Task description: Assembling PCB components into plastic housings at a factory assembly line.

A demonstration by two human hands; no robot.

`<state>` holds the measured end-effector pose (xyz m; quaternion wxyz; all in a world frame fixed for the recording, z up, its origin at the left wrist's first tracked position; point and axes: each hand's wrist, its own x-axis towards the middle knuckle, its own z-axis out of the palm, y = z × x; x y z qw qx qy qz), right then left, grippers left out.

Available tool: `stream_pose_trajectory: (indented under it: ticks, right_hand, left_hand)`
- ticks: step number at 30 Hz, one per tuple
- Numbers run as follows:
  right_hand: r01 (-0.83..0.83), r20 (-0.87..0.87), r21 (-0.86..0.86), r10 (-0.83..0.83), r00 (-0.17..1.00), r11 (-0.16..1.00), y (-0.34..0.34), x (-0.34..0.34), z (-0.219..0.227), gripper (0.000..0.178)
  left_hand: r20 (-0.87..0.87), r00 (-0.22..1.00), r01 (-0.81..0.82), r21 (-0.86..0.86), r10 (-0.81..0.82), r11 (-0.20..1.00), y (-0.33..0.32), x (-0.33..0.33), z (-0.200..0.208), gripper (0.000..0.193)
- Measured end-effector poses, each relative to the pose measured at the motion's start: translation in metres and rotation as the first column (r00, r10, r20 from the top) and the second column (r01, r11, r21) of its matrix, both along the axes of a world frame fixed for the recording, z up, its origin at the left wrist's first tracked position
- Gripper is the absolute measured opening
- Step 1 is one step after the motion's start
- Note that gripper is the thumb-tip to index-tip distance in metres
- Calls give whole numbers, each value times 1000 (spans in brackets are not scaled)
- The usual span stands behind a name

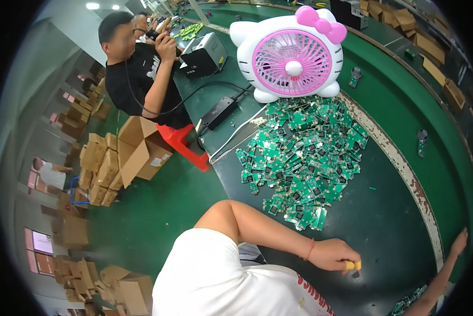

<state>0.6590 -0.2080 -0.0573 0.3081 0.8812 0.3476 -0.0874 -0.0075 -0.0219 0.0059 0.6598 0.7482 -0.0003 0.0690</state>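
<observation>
Over the dark green table top (394, 226), my left hand (332, 255) is closed in a pinch, with yellow finger cots on its fingertips. A small dark piece (356, 274) shows right at those fingertips; whether they grip it or it lies on the table, I cannot tell. My right hand (459, 243) reaches out over the green conveyor belt (405, 121) at the right, fingers stretched, with nothing visible in it. Beyond my left forearm spreads a heap of small green circuit boards (305, 158) with black chips. A smaller pile of green boards (411, 299) lies beside my right forearm.
A white and pink cat-shaped fan (291, 58) stands behind the heap. A black power adapter (219, 112) and cables lie left of it. A worn raised edge (399, 152) borders the belt, which carries devices (421, 142). A co-worker (141, 73) sits far left, near cardboard boxes (144, 150).
</observation>
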Motion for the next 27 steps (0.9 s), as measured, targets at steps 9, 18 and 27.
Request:
stream_pose_trajectory:
  ticks: [9, 18, 27]
  right_hand:
    - [-411, 152, 814, 532, 833, 411, 148, -384, 105, 25]
    - [-266, 34, 901, 557, 830, 343, 83, -575, 73, 28]
    - [-267, 98, 919, 488, 867, 289, 51, -572, 60, 25]
  left_hand:
    - [-3, 1000, -1, 69, 1, 998, 14, -4, -1, 18]
    - [460, 888, -167, 284, 19, 944, 2, -11, 9, 18]
    - [187, 973, -220, 606, 132, 764, 69, 2, 50, 21]
